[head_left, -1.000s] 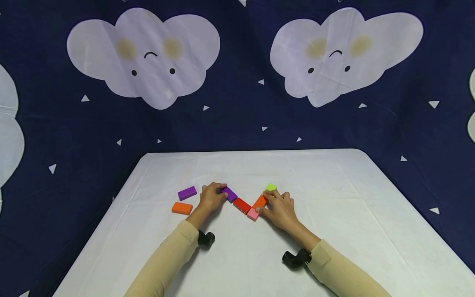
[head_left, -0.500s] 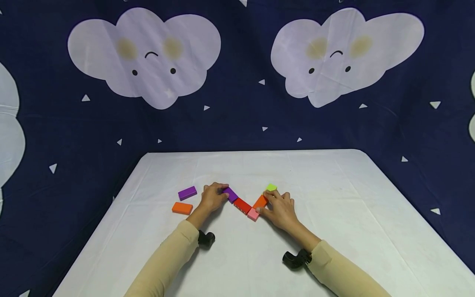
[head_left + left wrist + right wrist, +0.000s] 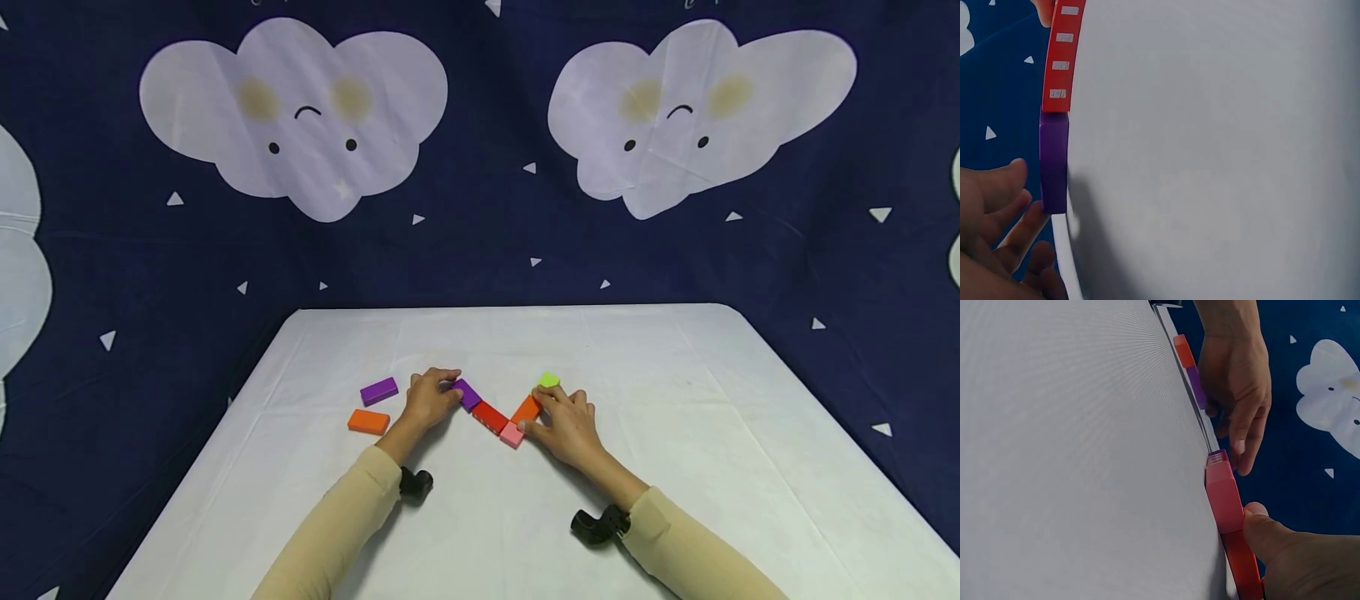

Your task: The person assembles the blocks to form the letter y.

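Left hand: thumb and fingers spread apart, no grip closed. It stands at the left end of the angled purple block; the left wrist view shows a fingertip at the block's end, with the thumb clear of it.

Right hand: fingers bent, clamped lengthwise on the angled orange block. The index finger is at the far end; the thumb is at the near end, by the joint with the pink block. Firmness of grip cannot be determined.

The blocks form a V with its point toward the near side. Left arm: the angled purple block, end to end with the red block, whose near side carries pale rectangular marks. The pink block sits at the point, touching the red. The angled orange block runs from it toward the far right; a lime block lies at its far end.

To the left of the left hand, apart from the V, lie a second purple block and, nearer, a second orange block.

All rest on a white-covered table. Both sleeves are beige, with a black fitting at each wrist. Beyond the far edge hangs a dark blue backdrop with printed clouds and small pale triangles.
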Tool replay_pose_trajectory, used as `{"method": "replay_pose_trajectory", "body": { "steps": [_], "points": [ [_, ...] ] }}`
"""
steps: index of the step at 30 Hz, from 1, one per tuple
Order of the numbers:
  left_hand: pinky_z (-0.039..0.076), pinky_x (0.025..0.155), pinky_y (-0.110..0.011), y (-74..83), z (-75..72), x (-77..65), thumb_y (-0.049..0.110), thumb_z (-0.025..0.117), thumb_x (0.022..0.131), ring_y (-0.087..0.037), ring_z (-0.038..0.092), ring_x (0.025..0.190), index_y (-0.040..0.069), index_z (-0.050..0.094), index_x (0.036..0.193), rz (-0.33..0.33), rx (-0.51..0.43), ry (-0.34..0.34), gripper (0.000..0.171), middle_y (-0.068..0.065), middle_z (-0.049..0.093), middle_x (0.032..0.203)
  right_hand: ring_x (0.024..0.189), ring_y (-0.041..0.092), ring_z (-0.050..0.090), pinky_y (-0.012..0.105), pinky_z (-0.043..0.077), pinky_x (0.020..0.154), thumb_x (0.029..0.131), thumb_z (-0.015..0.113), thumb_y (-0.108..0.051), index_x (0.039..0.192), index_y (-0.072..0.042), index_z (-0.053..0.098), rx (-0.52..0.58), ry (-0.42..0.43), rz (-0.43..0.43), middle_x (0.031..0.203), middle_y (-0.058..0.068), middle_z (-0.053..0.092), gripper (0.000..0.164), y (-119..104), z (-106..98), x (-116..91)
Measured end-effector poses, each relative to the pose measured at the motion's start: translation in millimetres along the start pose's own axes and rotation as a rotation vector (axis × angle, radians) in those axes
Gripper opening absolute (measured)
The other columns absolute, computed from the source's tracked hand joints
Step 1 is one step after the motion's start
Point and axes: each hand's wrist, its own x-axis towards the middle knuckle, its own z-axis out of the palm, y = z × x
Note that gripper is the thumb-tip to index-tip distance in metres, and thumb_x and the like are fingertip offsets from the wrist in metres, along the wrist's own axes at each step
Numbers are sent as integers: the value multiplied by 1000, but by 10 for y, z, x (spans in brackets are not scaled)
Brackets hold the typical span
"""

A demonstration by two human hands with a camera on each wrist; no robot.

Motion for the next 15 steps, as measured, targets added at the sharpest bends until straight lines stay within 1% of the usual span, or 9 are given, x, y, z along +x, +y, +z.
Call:
{"method": "replay_pose_trajectory", "body": {
  "steps": [3, 7, 9, 11, 13, 15],
  "points": [
    [34, 86, -40, 22, -55, -4, 16, 68, 84, -28, 46, 104, 11, 67, 117, -9, -26, 24, 33, -9, 65, 116, 90, 27, 39, 34, 25, 71, 76, 73, -47, 127, -10, 60, -3, -4, 0, 129, 3, 57, 64, 1, 2, -2],
    [37, 78, -32, 35, -176, -1, 17, 68, 84, -26, 47, 96, 11, 67, 116, -23, -54, 52, 32, -8, 66, 113, 91, 26, 39, 35, 25, 71, 76, 72, -47, 127, -10, 60, -10, -6, -1, 130, 3, 57, 64, 3, -1, 5],
    [38, 77, -30, 18, -245, 8, 17, 68, 84, -26, 48, 96, 11, 67, 115, -31, -61, 67, 32, -9, 66, 113, 92, 27, 39, 35, 26, 72, 76, 72, -47, 128, -10, 60, -8, -9, 0, 130, 4, 56, 64, 2, -3, 8],
    [38, 77, -31, -8, -319, 13, 16, 68, 84, -28, 49, 98, 10, 67, 115, -41, -65, 80, 32, -10, 66, 114, 93, 27, 40, 35, 26, 72, 77, 72, -47, 128, -11, 59, -7, -15, 3, 131, 4, 56, 65, 2, -3, 9],
    [38, 79, -32, -38, -399, 12, 16, 68, 83, -29, 49, 101, 9, 67, 115, -61, -69, 88, 33, -10, 65, 116, 93, 28, 40, 35, 26, 72, 77, 72, -48, 128, -11, 59, -8, -20, 5, 131, 4, 56, 65, 3, -2, 8],
    [37, 80, -34, -82, -477, 4, 17, 69, 84, -28, 48, 103, 10, 67, 116, -94, -73, 96, 33, -9, 64, 119, 92, 27, 40, 35, 26, 72, 77, 71, -48, 129, -11, 59, -11, -23, 4, 132, 3, 56, 65, 3, 0, 4]
  ]
}}
